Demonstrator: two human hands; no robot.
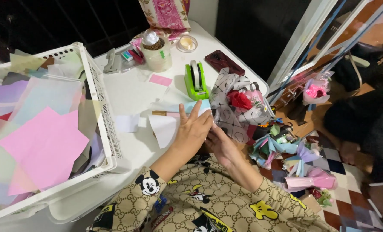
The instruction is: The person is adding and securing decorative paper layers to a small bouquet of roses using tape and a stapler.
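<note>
- Left hand [194, 129]: fingers spread apart, palm down, pressing flat on the pale blue paper [187, 107] at the table edge. My read: it pins the sheet so it lies flat and does not slide.
- Right hand [219, 144]: lies just under and beside the left, reaching toward the wrapped flower [238, 103]. Fingertips hidden behind the left hand; cannot tell whether they pinch anything.
- The wrapped flower lies on the white table [131, 94], right of the tape dispenser [196, 79]: one red rose in grey patterned paper, touching the blue sheet, close at hand for both hands.
- One white cone-shaped paper [163, 129] lies just left of the left hand; one small pink slip [160, 80] sits further up the table.
- One green tape dispenser stands upright, within reach above the hands.
- One white basket [99, 94] to the left, holding a loose stack of coloured sheets; too many overlap to count. Probably stock, kept beside the work spot.
- Far table end: one jar [157, 53], one small round tin [187, 43], one dark red phone [224, 62], one grey stapler [111, 61].
- On the floor to the right, a heap of finished bouquets [294, 159]; several, exact number unclear. One more pink bouquet [316, 91] stands apart near the door frame.
</note>
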